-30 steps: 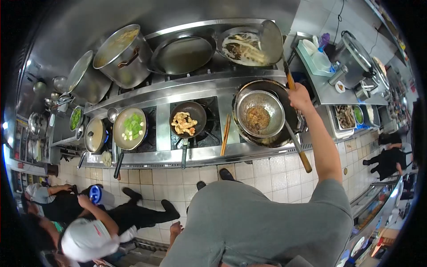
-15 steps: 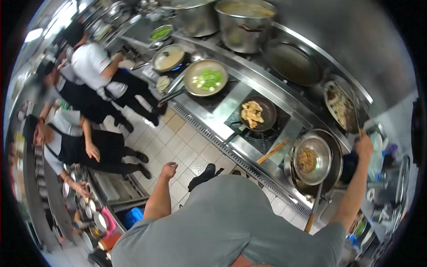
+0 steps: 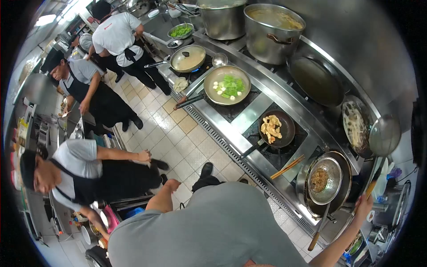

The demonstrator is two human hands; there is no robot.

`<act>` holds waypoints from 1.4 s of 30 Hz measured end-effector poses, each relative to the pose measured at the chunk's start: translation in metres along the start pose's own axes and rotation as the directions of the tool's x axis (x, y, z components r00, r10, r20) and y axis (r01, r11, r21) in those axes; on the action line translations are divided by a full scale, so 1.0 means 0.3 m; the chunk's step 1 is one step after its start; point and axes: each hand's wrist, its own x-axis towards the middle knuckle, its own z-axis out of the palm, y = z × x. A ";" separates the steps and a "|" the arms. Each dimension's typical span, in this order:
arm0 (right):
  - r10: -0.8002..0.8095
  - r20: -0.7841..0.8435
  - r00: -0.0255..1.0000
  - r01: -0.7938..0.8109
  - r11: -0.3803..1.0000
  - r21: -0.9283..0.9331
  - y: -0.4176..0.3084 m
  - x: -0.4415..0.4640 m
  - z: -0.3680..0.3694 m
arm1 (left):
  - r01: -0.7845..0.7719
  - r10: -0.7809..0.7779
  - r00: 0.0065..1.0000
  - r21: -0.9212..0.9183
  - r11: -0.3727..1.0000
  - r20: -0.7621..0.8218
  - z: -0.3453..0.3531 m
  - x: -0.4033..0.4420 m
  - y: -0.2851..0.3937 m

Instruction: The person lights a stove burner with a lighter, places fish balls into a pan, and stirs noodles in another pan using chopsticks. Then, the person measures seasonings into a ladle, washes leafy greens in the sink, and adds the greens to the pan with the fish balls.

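Observation:
My right hand (image 3: 364, 205) is closed around the wooden handle of a round strainer (image 3: 385, 135), which is raised beside a back pan (image 3: 355, 124) of bubbling liquid and pale food. Below it, a metal bowl-shaped sieve (image 3: 325, 181) with brown bits rests over a large wok (image 3: 340, 165), its handle pointing toward the stove's front edge. Wooden chopsticks (image 3: 287, 167) lie on the stove front. A small pan (image 3: 287, 128) holds browned pieces. My left hand (image 3: 172, 184) is away from the stove, above the floor; its fingers are small and what they hold, if anything, is unclear.
A pan of green vegetables and white pieces (image 3: 227, 86), a lidded pan (image 3: 188, 58) over a blue flame and large stock pots (image 3: 274, 34) stand farther along the stove. Several people in black aprons work at the left, the nearest person (image 3: 80, 171) close to my left arm.
The view has turned to the left, bringing the co-workers in. The strainer has moved out of the back pan toward the stove's right end. My left arm has come out from beside my body.

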 end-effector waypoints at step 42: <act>-0.194 -0.505 0.841 0.284 0.953 0.106 -0.694 -0.694 1.493 | -0.072 0.270 0.939 -0.891 -0.449 -0.212 -1.248 -0.100 0.091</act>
